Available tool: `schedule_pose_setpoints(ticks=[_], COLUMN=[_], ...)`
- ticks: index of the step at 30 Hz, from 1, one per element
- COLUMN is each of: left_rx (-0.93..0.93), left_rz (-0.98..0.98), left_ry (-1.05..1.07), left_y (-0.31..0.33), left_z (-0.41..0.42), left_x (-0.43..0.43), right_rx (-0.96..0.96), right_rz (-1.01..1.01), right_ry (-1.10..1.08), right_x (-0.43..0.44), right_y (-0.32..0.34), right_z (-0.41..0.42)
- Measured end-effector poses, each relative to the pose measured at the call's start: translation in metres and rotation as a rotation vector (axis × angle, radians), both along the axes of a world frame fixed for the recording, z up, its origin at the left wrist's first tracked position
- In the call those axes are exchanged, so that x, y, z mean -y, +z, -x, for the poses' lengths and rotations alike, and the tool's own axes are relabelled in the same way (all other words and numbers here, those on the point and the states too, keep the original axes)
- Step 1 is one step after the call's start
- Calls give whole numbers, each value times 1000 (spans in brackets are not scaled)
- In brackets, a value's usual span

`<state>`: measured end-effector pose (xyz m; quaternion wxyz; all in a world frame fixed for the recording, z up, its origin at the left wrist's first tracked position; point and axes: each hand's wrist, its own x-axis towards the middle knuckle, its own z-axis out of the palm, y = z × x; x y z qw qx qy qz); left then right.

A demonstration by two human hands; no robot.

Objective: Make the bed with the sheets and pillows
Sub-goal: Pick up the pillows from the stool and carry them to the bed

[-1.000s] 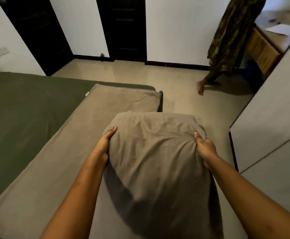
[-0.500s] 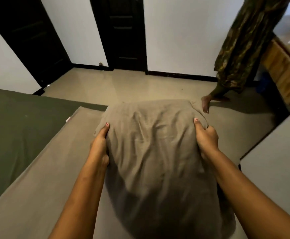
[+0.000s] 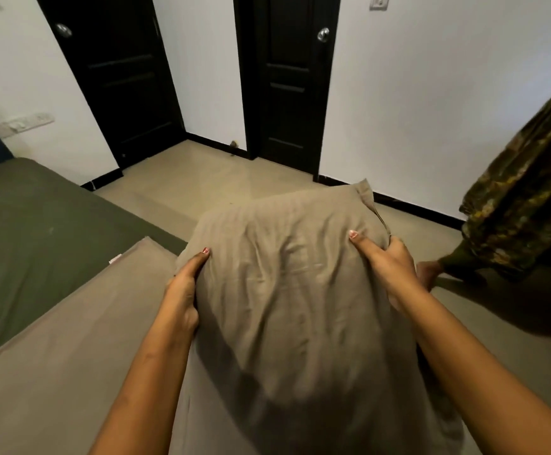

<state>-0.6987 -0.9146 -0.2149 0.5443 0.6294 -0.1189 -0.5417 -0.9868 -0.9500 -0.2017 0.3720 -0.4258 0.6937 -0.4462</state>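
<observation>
Pillow (image 3: 287, 297), taupe case, held up in front of the body over the near edge of the bed (image 3: 31, 231). It sits lengthwise away from the camera, with its far end over the floor (image 3: 202, 182) beyond the bed.

Left hand (image 3: 182, 290): closed on the pillow's left edge, thumb lying along the top face. Right hand (image 3: 389, 261): closed on the upper right side, thumb pressed into the fabric, fingers wrapped around the edge near the case's open seam.

Bed carries a dark green fitted sheet, with a folded taupe sheet (image 3: 80, 323) laid along its near side, partly under the pillow. A second person in a patterned garment (image 3: 526, 198) stands on the floor at right, close to the right hand.

Step in hand, as judged: carrying the pillow to its place on the bed.

To do well:
- Keep both grips even so the filling does not slump to one end.
- Swing left, clear of the bystander.
- Lower it flat and square to the bed edge rather than dropping it.
- Tuck in the loose case flap at the far right corner, then smooth the creases across the top.
</observation>
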Motion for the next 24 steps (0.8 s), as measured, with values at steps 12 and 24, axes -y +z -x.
schedule_pose_setpoints(ticks=[12, 24], left_rx=[-57, -14], left_rz=[54, 65], left_ry=[176, 385], left_y=[-9, -23], left_z=[9, -27], left_x=[260, 472], right_rx=[20, 79], right_rz=[-13, 2], right_ry=[191, 369], right_x=[289, 565], right_y=[-12, -30], right_z=[14, -40])
